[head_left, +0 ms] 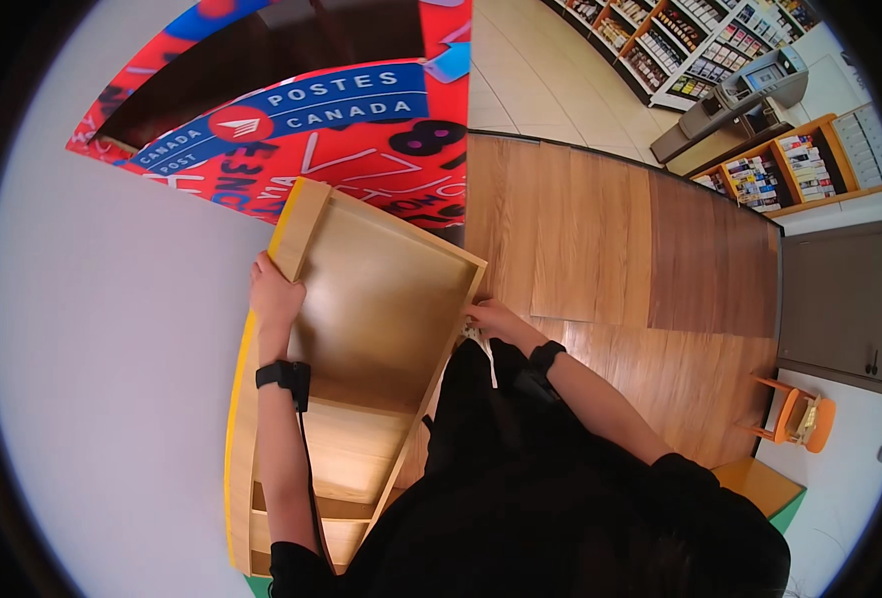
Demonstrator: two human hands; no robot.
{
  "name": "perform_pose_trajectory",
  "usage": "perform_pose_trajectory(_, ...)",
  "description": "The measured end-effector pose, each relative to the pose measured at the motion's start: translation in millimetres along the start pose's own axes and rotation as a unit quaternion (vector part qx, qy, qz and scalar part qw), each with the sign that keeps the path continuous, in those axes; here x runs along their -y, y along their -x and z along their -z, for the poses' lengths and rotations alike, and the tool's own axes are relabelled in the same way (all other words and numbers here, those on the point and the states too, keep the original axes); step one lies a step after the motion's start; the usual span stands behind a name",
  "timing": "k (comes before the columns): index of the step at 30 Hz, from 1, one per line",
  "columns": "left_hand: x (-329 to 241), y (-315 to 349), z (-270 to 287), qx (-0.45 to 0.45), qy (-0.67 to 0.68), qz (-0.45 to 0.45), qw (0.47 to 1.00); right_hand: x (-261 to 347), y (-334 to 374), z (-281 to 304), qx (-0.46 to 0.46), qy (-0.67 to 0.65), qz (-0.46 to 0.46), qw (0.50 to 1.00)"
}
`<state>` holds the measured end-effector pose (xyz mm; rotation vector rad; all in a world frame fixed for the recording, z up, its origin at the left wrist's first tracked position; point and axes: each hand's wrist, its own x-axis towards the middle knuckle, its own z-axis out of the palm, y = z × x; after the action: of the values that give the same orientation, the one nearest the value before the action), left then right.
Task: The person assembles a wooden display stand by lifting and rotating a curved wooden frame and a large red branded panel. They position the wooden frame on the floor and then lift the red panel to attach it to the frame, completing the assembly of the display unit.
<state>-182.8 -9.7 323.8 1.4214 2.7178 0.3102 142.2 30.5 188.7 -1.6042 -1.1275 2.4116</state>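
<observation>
A light wooden shelf unit with a yellow strip along its left side stands tilted in front of me, its open compartments facing up toward me. My left hand is closed over the board on its left side, thumb toward the inside. At the unit's right edge, my right hand has its fingers curled against the narrow rim; the fingertips are partly hidden. Just below them hangs a small pale patterned thing with a white cord, too small to make out. Both wrists wear black bands.
A red and blue printed display borders the unit's far end. A pale wall runs along the left. Wood flooring lies to the right, with an orange chair, a grey kiosk machine and stocked store shelves beyond.
</observation>
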Motion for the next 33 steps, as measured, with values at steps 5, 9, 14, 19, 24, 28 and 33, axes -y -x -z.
perform_pose_trajectory(5, 1, -2, -8, -0.019, -0.050, 0.000, 0.999, -6, -26, -4, 0.000, 0.065, -0.033, 0.997)
perform_pose_trajectory(9, -1, 5, -2, -0.012, -0.045, -0.014, 0.999, 3, -26, 0, 0.019, 0.037, 0.016, 0.999)
perform_pose_trajectory(14, 2, 3, 4, 0.034, -0.042, -0.029, 0.998, -28, -69, -2, -0.040, 0.076, 0.093, 0.992)
perform_pose_trajectory(19, 25, 7, 1, 0.012, -0.030, -0.046, 0.998, -14, -67, -12, -0.016, 0.029, 0.085, 0.996)
perform_pose_trajectory(24, 67, -3, 23, 0.035, -0.047, 0.025, 0.998, 19, -80, -49, 0.069, -0.005, 0.082, 0.994)
perform_pose_trajectory(28, 109, -6, 37, 0.011, -0.079, 0.074, 0.994, 47, -99, -93, 0.081, -0.027, 0.082, 0.993)
perform_pose_trajectory(33, 152, -14, 40, -0.019, -0.070, 0.079, 0.994, 73, -137, -132, 0.107, 0.081, 0.030, 0.991)
